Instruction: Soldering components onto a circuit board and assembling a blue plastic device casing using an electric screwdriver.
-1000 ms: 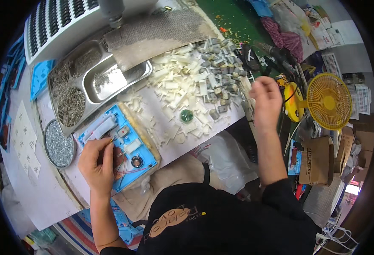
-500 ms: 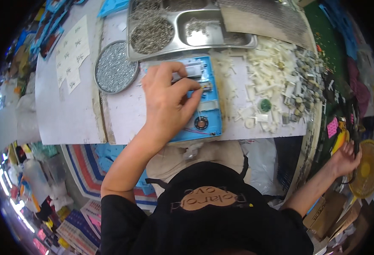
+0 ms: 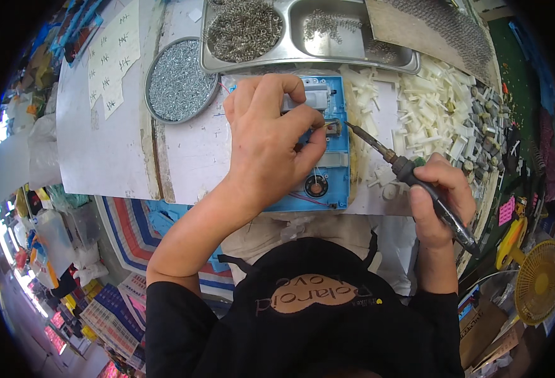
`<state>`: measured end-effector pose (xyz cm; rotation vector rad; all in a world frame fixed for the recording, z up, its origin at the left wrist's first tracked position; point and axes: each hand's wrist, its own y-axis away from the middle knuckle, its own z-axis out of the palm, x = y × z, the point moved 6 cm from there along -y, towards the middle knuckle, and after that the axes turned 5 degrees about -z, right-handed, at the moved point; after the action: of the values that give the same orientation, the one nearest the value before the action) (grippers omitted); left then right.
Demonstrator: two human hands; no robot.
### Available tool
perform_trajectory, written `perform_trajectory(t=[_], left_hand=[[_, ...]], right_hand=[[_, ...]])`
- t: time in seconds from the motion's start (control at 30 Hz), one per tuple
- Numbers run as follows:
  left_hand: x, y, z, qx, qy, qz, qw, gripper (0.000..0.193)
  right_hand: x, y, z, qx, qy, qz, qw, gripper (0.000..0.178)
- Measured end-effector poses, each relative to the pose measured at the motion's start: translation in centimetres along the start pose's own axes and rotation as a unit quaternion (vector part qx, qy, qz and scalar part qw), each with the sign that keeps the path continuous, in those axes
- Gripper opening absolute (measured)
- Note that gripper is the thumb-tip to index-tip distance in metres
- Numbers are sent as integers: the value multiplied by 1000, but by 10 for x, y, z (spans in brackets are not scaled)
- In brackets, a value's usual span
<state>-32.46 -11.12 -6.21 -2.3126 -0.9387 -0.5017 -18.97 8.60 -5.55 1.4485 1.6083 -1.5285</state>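
A blue plastic casing [image 3: 342, 170] lies on the table in front of me. Over its left side rests my left hand [image 3: 268, 129], thumb and forefinger pinched on a thin wire [image 3: 325, 126] beside a small metal part [image 3: 333, 128]. My right hand [image 3: 444, 192] is closed around the dark handle of a soldering iron [image 3: 405, 170]. The iron's tip points left and reaches the right edge of the casing, near that metal part. Lower in the casing sits a small round speaker [image 3: 316, 186] with red wires. My left fingers partly hide a grey piece [image 3: 317, 99] in the upper part.
A round dish [image 3: 183, 79] of small screws stands at the left. Behind the casing is a steel tray [image 3: 283, 63] with springs. White plastic pieces [image 3: 428, 104] and small motors [image 3: 488, 129] are heaped at the right. A yellow fan [image 3: 541, 280] stands beyond the table.
My right hand has come in from the far right, bringing the soldering iron to the casing. My left hand keeps its pinch there. The whole view has shifted somewhat.
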Motion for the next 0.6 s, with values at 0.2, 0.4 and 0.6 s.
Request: perform_trajectory(t=[0.2, 0.4, 0.6], left_hand=[[-1, 0, -1, -1, 5, 6, 1000, 14], [0, 0, -2, 0, 0, 9, 1000, 14], [-1, 1, -2, -2, -1, 9, 1000, 14]], right_hand=[[3, -1, 5, -2, 5, -20, 1000, 24], [4, -2, 8, -5, 14, -20, 1000, 23], [3, -3, 9, -2, 30, -27, 999, 22]])
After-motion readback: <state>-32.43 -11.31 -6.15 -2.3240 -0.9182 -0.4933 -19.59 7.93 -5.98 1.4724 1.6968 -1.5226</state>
